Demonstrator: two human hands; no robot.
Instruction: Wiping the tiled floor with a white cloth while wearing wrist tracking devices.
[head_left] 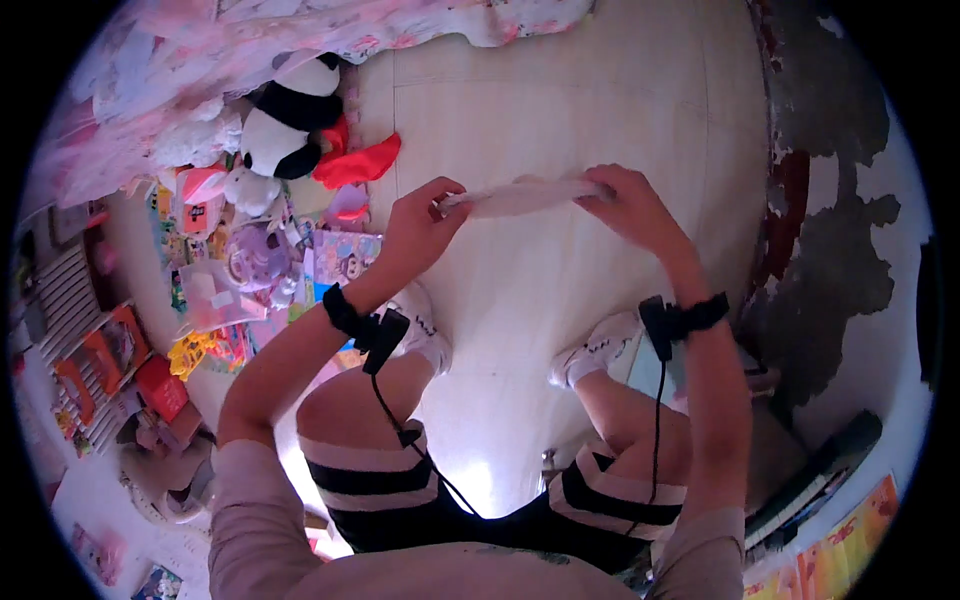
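Note:
A thin, pale, slightly see-through piece of soft material (525,198) stretches between my two hands above the floor; whether it is cloth, tissue or plastic I cannot make out. My left hand (428,222) pinches its left end between thumb and fingers. At the other end, my right hand (637,212) grips it with the fingers bent over its edge. The strip hangs nearly level, sagging a little along its lower edge. Each wrist wears a black strap with a small black device and a cord.
Left of my legs lies a pile of toys and picture books (345,257), with a panda plush (278,143) and red cloth (360,163) behind it. Pink bedding (420,25) hangs at the far left. Along the right runs a peeling wall (830,200). My shoes stand on the pale floor (500,310).

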